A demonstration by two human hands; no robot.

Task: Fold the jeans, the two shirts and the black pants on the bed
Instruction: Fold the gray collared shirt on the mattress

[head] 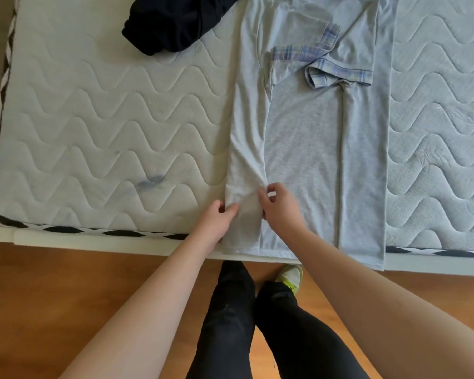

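A: Head view, item one: grey shirt, laid lengthwise on the mattress, hem at six o'clock overhanging the bed edge, collar end off frame at twelve. Both long sides are turned in toward the middle; plaid-trimmed sleeves lie crossed over the chest.

B: Step in hand?

A: By my reading, dressing the left side flap near the hem. What comes after looks to be the crosswise fold, hem carried up toward twelve; that calls for a grip on both hem corners, with the flaps kept flat.

B: Hands?

A: Left hand, at the flap's outer edge, about seven o'clock of the shirt: fingers curled, thumb and fingertips pinching the cloth. Right hand, just beside it on the flap's inner edge: thumb and forefinger close together on the fabric, other fingers bent. Whether it truly grips or only presses, I cannot tell.

B: Other stock?

A: Black pants, bunched, unfolded, at eleven o'clock, touching the shirt's upper left edge. Jeans and second shirt: not in view.
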